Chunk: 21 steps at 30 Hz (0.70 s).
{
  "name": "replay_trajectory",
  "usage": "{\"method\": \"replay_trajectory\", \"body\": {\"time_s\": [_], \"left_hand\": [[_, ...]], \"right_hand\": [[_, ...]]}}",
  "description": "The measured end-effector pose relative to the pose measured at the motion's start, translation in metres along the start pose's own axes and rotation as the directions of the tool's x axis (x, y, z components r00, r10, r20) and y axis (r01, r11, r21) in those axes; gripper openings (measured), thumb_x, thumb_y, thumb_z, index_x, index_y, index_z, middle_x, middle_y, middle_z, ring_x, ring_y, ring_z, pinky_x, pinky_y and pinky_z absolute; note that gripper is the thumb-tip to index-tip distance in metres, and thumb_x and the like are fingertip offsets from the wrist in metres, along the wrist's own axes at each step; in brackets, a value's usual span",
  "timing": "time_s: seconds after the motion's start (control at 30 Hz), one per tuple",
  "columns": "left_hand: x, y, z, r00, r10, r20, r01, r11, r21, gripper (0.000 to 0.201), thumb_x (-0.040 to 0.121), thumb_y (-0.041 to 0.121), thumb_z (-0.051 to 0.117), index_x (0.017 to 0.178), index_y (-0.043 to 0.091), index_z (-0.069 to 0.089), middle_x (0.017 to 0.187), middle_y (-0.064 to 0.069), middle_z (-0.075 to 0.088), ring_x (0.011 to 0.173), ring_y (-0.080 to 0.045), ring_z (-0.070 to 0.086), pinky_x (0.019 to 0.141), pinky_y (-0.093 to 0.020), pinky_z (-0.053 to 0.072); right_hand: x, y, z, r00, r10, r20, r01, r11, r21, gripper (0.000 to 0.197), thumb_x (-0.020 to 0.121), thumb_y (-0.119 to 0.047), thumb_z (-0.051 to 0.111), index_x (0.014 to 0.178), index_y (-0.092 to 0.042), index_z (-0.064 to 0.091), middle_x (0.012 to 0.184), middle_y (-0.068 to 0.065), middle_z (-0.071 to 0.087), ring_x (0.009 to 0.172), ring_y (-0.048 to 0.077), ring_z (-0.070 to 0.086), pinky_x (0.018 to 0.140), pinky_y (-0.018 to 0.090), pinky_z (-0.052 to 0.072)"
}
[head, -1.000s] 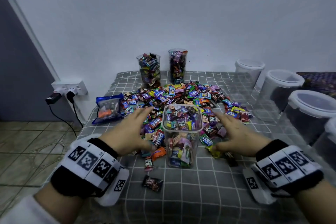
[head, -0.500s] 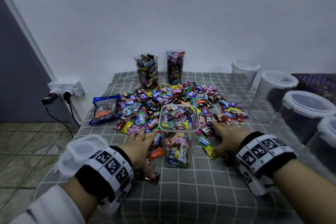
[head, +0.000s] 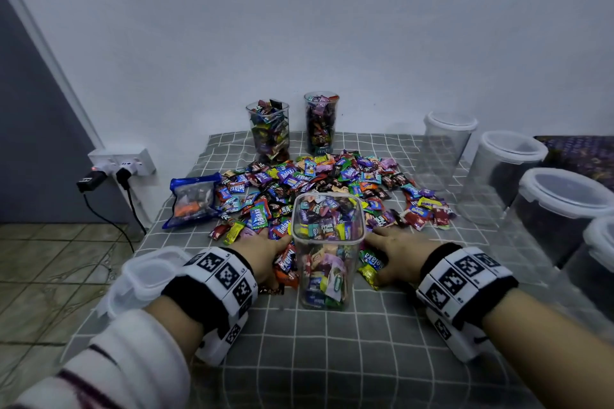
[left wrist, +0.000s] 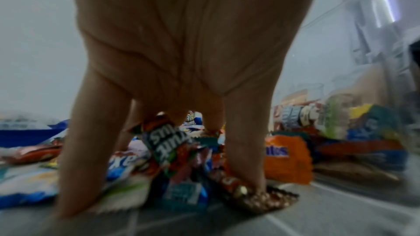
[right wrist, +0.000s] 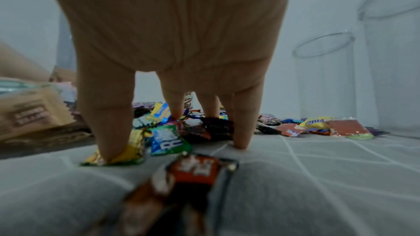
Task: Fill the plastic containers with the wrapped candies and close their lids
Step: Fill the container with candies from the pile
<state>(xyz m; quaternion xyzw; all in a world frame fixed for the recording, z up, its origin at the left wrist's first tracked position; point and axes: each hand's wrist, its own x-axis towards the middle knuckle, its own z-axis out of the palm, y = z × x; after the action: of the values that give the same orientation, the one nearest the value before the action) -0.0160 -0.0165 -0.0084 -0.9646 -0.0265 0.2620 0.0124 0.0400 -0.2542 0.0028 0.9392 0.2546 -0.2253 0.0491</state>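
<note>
Both hands have drawn back toward the bed's near edge, raking candies (head: 319, 183) along. The left hand (head: 265, 252) and right hand (head: 395, 251) lie spread, gripping nothing, flanking the container (head: 327, 252) (nearly full), so topping up seems next.

"Relaxa", "Fruit Plus" on candy wrappers (head: 327, 228)

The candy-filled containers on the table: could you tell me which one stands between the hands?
The square container, nearest the camera, between the left hand and right hand; the other two filled ones stand by the wall.
</note>
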Motion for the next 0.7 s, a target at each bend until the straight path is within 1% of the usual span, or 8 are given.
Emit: {"method": "replay_trajectory", "body": {"time_s": [0.07,0.13,0.17,0.23,0.3,0.4,0.57,0.7], "left_hand": [[0.001,0.000,0.001,0.999,0.029,-0.036,-0.027,0.999,0.046,0.079,0.085,0.024,0.067,0.148,0.036,0.020,0.152,-0.012,0.026,0.130,-0.031,0.041,0.103,-0.042,0.042],[-0.001,0.002,0.000,0.995,0.044,-0.084,-0.035,0.993,0.110,0.063,0.089,0.024,0.060,0.144,0.029,0.031,0.138,-0.011,0.046,0.122,-0.029,0.048,0.096,-0.037,0.045],[-0.003,0.004,-0.001,0.993,0.049,-0.107,-0.035,0.990,0.137,0.054,0.090,0.026,0.059,0.140,0.024,0.039,0.129,-0.011,0.053,0.118,-0.028,0.051,0.092,-0.035,0.045],[-0.007,0.007,-0.001,0.987,0.047,-0.156,-0.025,0.989,0.143,0.037,0.091,0.026,0.056,0.126,0.017,0.053,0.116,-0.010,0.061,0.109,-0.028,0.056,0.085,-0.034,0.046],[-0.009,0.010,-0.001,0.979,0.020,-0.204,0.002,0.994,0.106,0.023,0.092,0.017,0.048,0.111,0.012,0.060,0.108,-0.011,0.064,0.102,-0.028,0.058,0.081,-0.035,0.047],[-0.010,0.010,-0.001,0.968,-0.030,-0.250,0.055,0.994,0.090,0.019,0.094,0.012,0.042,0.098,0.008,0.061,0.102,-0.013,0.065,0.096,-0.029,0.059,0.074,-0.033,0.045],[-0.011,0.007,-0.003,0.936,-0.073,-0.344,0.097,0.994,0.055,0.018,0.093,0.013,0.044,0.097,0.006,0.060,0.102,-0.014,0.065,0.098,-0.030,0.060,0.077,-0.035,0.045],[-0.010,0.003,-0.002,0.924,-0.107,-0.367,0.095,0.994,-0.050,0.017,0.091,0.018,0.049,0.101,0.011,0.062,0.104,-0.010,0.065,0.100,-0.028,0.060,0.081,-0.035,0.047]], "right_hand": [[0.000,-0.003,0.001,1.000,-0.016,-0.007,0.016,1.000,-0.020,0.082,0.085,-0.041,0.063,0.149,-0.036,0.013,0.158,0.001,0.012,0.141,0.026,0.024,0.107,0.036,0.032],[0.000,-0.004,0.002,0.999,-0.034,-0.032,0.033,0.999,-0.029,0.075,0.086,-0.039,0.061,0.148,-0.036,0.019,0.153,0.002,0.023,0.136,0.024,0.032,0.103,0.034,0.035],[0.000,-0.005,0.002,0.998,-0.044,-0.052,0.043,0.999,-0.029,0.072,0.087,-0.037,0.061,0.147,-0.035,0.022,0.149,0.002,0.030,0.132,0.024,0.036,0.099,0.033,0.038],[0.000,-0.006,0.002,0.995,-0.055,-0.081,0.053,0.998,-0.026,0.068,0.087,-0.034,0.060,0.146,-0.034,0.027,0.142,0.002,0.037,0.127,0.023,0.042,0.094,0.031,0.040],[0.001,-0.008,0.001,0.994,-0.055,-0.098,0.052,0.998,-0.024,0.061,0.089,-0.030,0.058,0.144,-0.033,0.032,0.138,0.004,0.040,0.124,0.024,0.045,0.092,0.030,0.041],[0.001,-0.009,0.000,0.988,-0.069,-0.140,0.066,0.998,-0.024,0.049,0.092,-0.026,0.052,0.139,-0.031,0.040,0.132,0.007,0.045,0.120,0.025,0.049,0.092,0.030,0.042],[0.001,-0.006,0.001,0.974,-0.072,-0.216,0.076,0.997,0.009,0.039,0.095,-0.027,0.048,0.134,-0.028,0.049,0.126,0.006,0.054,0.116,0.022,0.052,0.093,0.028,0.041],[0.000,-0.003,0.001,0.967,-0.065,-0.248,0.080,0.995,0.051,0.037,0.094,-0.026,0.050,0.131,-0.029,0.053,0.126,0.003,0.058,0.116,0.020,0.053,0.095,0.028,0.042]]}}
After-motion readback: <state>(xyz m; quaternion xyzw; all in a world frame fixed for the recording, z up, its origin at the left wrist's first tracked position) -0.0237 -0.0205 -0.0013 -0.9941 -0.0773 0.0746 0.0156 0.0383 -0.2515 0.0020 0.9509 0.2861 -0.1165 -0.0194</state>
